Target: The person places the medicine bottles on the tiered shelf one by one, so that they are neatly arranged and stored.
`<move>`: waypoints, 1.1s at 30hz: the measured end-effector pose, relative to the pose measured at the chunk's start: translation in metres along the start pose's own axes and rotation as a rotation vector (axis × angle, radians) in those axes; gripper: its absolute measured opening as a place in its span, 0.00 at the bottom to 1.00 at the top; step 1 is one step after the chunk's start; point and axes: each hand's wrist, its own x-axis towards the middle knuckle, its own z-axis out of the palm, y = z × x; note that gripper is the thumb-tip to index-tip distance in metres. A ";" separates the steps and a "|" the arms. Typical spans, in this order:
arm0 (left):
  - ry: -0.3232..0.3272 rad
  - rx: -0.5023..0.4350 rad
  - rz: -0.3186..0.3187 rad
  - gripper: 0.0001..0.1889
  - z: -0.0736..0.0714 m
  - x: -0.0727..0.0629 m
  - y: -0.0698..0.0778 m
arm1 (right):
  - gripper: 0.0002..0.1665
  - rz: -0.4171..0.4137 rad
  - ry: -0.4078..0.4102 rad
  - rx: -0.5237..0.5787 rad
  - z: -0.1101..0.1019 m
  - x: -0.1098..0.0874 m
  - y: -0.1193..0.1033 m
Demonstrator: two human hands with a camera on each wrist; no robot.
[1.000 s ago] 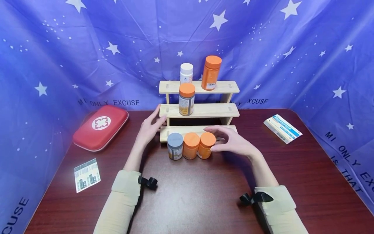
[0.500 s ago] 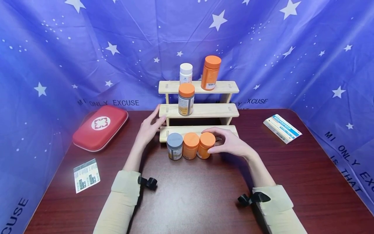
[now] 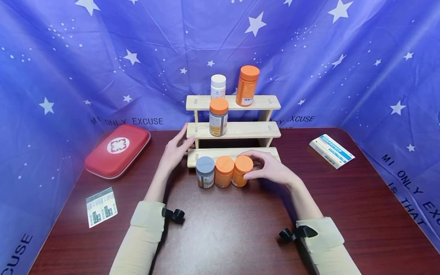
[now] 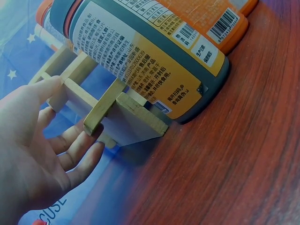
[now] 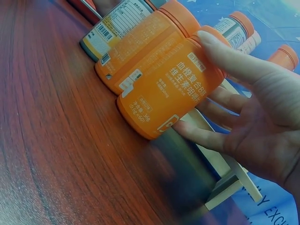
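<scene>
- Right hand (image 3: 271, 168) slightly further in, thumb and fingers now curved round rightmost front orange bottle (image 3: 241, 170).
- Left hand (image 3: 173, 152) loosely spread, touching wooden rack (image 3: 252, 130).

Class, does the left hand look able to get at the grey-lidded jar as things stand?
Probably yes: the left hand touches the wooden rack near the grey-lidded jar, whose left side looks free; the middle orange jar crowds only its right.
</scene>
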 end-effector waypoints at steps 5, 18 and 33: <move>-0.001 0.004 -0.003 0.34 -0.001 0.000 0.000 | 0.36 -0.014 -0.005 -0.014 0.000 0.000 0.001; 0.007 -0.006 -0.007 0.34 0.000 -0.001 0.001 | 0.35 -0.039 -0.034 -0.027 -0.009 -0.005 -0.006; 0.010 0.001 -0.005 0.35 0.000 -0.001 0.001 | 0.30 -0.045 -0.063 -0.133 -0.034 -0.009 -0.022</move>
